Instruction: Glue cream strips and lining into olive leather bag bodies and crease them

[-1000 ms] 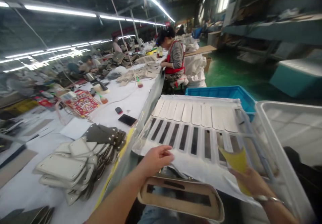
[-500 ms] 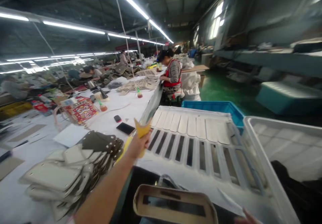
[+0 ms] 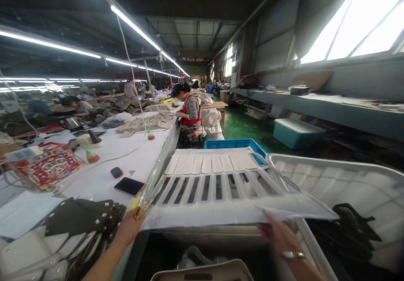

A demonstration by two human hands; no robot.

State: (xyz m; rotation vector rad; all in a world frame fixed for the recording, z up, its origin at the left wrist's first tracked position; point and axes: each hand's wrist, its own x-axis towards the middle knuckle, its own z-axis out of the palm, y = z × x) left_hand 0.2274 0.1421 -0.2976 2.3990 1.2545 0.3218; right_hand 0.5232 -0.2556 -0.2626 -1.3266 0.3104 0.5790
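Observation:
At the left corner of a white slotted board (image 3: 176, 218), my left hand (image 3: 131, 226) is closed, with a bit of a yellow piece (image 3: 135, 204) showing at its fingers. What the yellow piece is, I cannot make out. My right hand (image 3: 282, 237), blurred and wearing a metal band on the wrist, reaches to the board's near right edge; whether it grips there is unclear. Pale flat strips (image 3: 206, 164) lie in a row along the board's far side. Below the board, a tan-rimmed frame (image 3: 205, 270) sits in a dark space in front of me.
Stacked grey and dark leather-like pieces (image 3: 78, 218) lie on the table at left, near a phone (image 3: 129, 186) and a glue bottle (image 3: 91, 157). A white bin (image 3: 331, 169) with dark items stands right, a blue crate (image 3: 235, 144) behind the board. A co-worker (image 3: 191, 108) sits ahead.
My view has turned right. My left hand has come down and back from above the board to its left corner. My right hand has come further into view at the board's near edge.

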